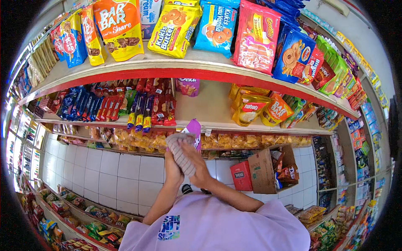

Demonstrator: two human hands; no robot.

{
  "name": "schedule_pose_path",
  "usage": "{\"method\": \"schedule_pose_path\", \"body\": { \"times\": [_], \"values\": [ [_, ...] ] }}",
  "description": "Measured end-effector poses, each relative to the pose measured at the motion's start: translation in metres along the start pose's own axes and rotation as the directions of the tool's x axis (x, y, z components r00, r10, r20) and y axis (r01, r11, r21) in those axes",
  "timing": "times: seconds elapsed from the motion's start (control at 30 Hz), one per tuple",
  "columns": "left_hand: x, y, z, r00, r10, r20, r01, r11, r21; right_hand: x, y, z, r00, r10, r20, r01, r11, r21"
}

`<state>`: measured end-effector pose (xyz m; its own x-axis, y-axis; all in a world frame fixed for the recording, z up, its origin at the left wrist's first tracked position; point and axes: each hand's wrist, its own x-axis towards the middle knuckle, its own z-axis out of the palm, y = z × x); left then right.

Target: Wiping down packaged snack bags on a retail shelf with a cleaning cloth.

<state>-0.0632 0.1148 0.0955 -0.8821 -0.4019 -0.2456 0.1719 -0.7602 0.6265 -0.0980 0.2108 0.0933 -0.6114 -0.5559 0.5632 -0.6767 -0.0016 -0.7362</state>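
Observation:
My left hand [173,168] holds a purple snack packet [194,128] upright in front of my chest, mostly covered by a cloth and my hands. A greyish striped cloth [182,157] lies against the packet, with my right hand [195,164] closed on it from the other side. The packet's top reaches up to the edge of the middle shelf [207,117]. Another purple packet [188,86] stands farther back on that shelf, partly hidden by the upper shelf. Chocolate bars in red wrappers [160,109] lie to its left, and golden wafer pouches [249,108] stand to its right.
The upper shelf's red edge [188,73] spans the view above my hands, with biscuit packs [257,37] on it. Yellow snack bags [232,141] line a lower shelf. On the tiled floor [125,178] stand an open cardboard box [263,171] of packets and a red box [241,175].

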Motion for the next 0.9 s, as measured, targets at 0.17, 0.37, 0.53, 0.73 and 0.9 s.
{"method": "schedule_pose_path", "body": {
  "times": [0.17,0.37,0.53,0.73,0.9],
  "values": [
    [-0.008,-0.006,0.017,0.991,0.066,-0.118,-0.038,0.974,0.225,0.002,0.034,-0.001,0.995,0.056,-0.088,-0.053,0.998,0.035],
    [-0.004,-0.002,0.016,0.999,0.049,0.022,-0.049,0.999,-0.005,0.008,0.022,-0.009,0.989,0.001,-0.149,0.005,0.999,0.041],
    [0.0,-0.002,0.018,0.998,0.057,0.03,-0.057,0.998,-0.017,0.001,0.009,-0.002,0.893,0.424,-0.153,-0.378,0.889,0.259],
    [-0.015,0.01,0.026,0.992,0.112,-0.058,-0.106,0.99,0.097,-0.008,0.071,-0.006,0.895,0.395,-0.208,-0.395,0.918,0.044],
    [-0.017,0.024,0.036,0.985,0.051,0.165,-0.04,0.997,-0.068,0.003,0.157,-0.085,0.56,0.75,-0.353,-0.485,0.641,0.594]
  ]
}}
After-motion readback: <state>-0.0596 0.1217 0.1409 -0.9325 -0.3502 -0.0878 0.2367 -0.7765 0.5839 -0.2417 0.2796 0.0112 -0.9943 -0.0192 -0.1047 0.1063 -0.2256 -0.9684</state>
